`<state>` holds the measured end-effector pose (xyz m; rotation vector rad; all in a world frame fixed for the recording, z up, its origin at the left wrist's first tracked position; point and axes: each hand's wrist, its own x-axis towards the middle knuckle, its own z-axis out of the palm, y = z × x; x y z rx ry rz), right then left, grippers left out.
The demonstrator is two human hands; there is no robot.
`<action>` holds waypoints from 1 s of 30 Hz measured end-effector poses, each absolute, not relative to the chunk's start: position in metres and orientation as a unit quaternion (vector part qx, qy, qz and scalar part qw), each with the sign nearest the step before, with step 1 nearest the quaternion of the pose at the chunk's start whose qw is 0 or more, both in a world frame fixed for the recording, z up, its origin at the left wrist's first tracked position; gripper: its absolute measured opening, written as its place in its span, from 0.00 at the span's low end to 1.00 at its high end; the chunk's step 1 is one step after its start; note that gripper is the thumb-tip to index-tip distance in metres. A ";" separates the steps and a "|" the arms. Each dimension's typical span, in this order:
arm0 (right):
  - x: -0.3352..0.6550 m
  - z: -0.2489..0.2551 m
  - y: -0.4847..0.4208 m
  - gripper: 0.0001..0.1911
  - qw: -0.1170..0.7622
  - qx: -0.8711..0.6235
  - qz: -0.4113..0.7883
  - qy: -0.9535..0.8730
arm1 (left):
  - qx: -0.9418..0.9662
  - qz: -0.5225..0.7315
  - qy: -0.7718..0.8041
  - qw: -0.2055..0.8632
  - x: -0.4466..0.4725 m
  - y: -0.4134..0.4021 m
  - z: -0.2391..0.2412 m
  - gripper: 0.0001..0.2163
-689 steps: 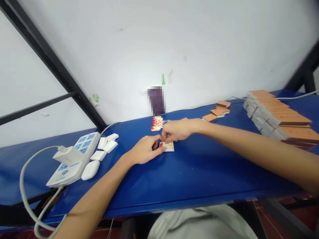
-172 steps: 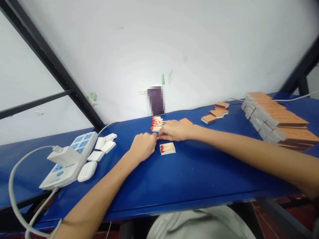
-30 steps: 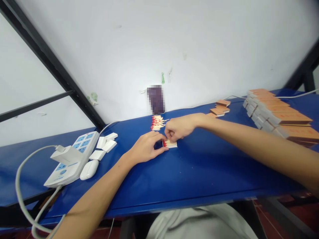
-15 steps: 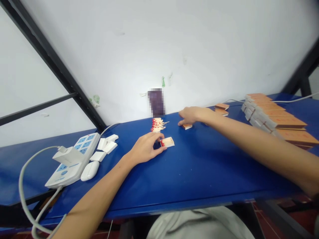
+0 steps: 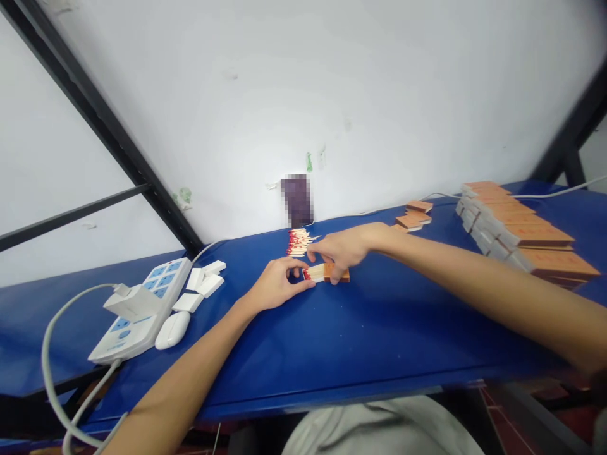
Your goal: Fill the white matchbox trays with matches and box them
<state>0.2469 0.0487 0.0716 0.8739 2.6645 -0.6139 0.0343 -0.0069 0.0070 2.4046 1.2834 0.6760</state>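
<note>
A small white tray of red-tipped matches point(image 5: 313, 273) lies on the blue table point(image 5: 360, 341). My left hand point(image 5: 277, 285) pinches its left end. My right hand point(image 5: 339, 249) grips an orange matchbox sleeve point(image 5: 340, 275), which sits partly over the tray's right end. Just behind the hands, by the wall, lies a loose pile of matches point(image 5: 298, 242).
Several orange matchboxes point(image 5: 412, 218) lie at the back right. A long stack of matchboxes point(image 5: 516, 235) runs along the right. At the left are a white power strip point(image 5: 142, 303), a white mouse-shaped object point(image 5: 172, 330) and small white trays point(image 5: 203, 281). A blurred dark object point(image 5: 296, 201) leans on the wall.
My right hand reached back right, picked up an orange sleeve and brought it to the tray's right end. My left hand stayed on the tray.
</note>
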 end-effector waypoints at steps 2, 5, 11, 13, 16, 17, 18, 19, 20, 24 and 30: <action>0.249 0.068 0.052 0.34 0.111 0.301 -0.214 0.923 | 0.833 0.235 0.456 0.209 0.034 -0.007 0.006 0.17; 0.251 0.066 0.055 0.34 0.105 0.282 -0.226 0.927 | 0.822 0.235 0.453 0.254 0.033 -0.008 0.006 0.18; 0.246 0.073 0.041 0.28 0.106 0.287 -0.167 0.937 | 0.824 0.227 0.441 0.272 0.032 -0.008 0.008 0.15; 0.244 0.075 0.035 0.25 0.090 0.284 -0.145 0.944 | 0.824 0.233 0.436 0.276 0.033 -0.009 0.007 0.15; 0.240 0.074 0.031 0.19 0.052 0.257 -0.183 0.947 | 0.816 0.265 0.424 0.290 0.034 -0.010 0.004 0.16; 0.239 0.073 0.031 0.17 0.037 0.248 -0.203 0.947 | 0.811 0.277 0.419 0.299 0.034 -0.011 0.004 0.16; 0.238 0.071 0.032 0.17 0.023 0.240 -0.219 0.945 | 0.807 0.285 0.415 0.309 0.035 -0.011 0.003 0.17; 0.237 0.070 0.033 0.17 0.011 0.234 -0.229 0.945 | 0.803 0.291 0.410 0.318 0.035 -0.011 0.003 0.18; 0.236 0.069 0.034 0.17 0.001 0.230 -0.231 0.945 | 0.802 0.294 0.407 0.324 0.035 -0.011 0.002 0.18; 0.236 0.065 0.037 0.17 0.004 0.224 -0.222 0.949 | 0.806 0.299 0.402 0.316 0.036 -0.009 0.002 0.15; 0.239 0.071 0.034 0.16 0.033 0.253 -0.175 0.951 | 0.828 0.269 0.416 0.263 0.032 -0.006 0.003 0.16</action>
